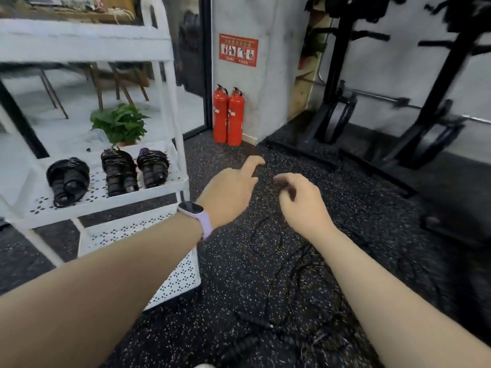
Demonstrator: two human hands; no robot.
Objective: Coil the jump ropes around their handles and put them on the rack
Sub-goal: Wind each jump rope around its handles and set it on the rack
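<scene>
Three black jump ropes coiled round their handles lie on the white rack's (170,181) middle shelf: one at the left (67,179), one in the middle (118,171), one at the right (153,167). A loose black jump rope (268,235) sprawls in loops over the speckled floor, its ribbed handles (249,321) near the bottom of the view. My right hand (303,200) hovers above it with curled fingers that pinch a thin strand hanging down to the loops. My left hand (228,192) is beside it, index finger straight and pointing forward, holding nothing I can see.
The rack's lower perforated shelf (172,277) juts out under my left forearm. A potted plant (119,123) stands behind the rack. Two red fire extinguishers (229,115) stand against the wall. Black weight racks (425,139) and a barbell fill the right side.
</scene>
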